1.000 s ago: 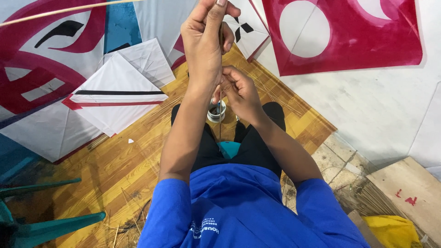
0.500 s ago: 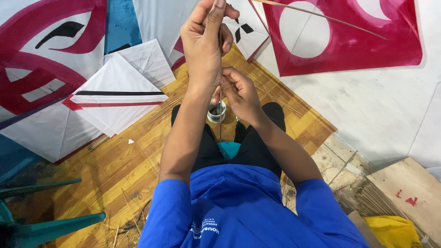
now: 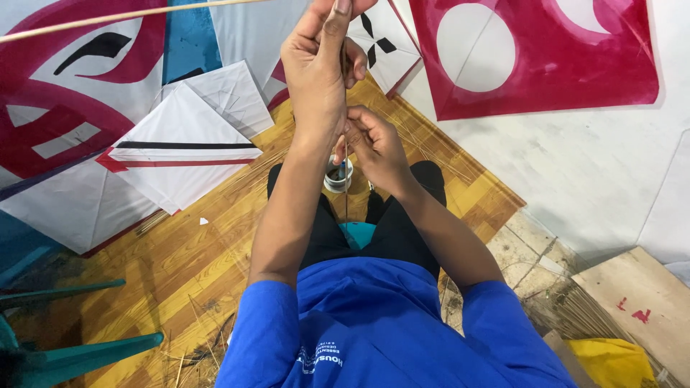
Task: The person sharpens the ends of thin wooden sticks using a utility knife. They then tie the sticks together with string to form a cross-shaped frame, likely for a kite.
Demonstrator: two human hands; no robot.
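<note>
My left hand is raised high at the top middle, fingers pinched shut on the top of a thin vertical strand; thread or sliver, I cannot tell. A long thin bamboo stick reaches from that hand out to the upper left. My right hand is lower, just right of the left wrist, its fingertips pinching the same strand. Below both hands, a small round tin stands on the wooden floor between my legs.
White kites with red and black stripes lie on the floor at left, and a big red kite leans at the upper right. Teal chair legs are at the lower left. A bundle of thin sticks, a wooden board and a yellow bag are at the lower right.
The long bamboo stick swung from the upper left to the upper right and is back at the upper left. Both hands have stayed almost in place.
</note>
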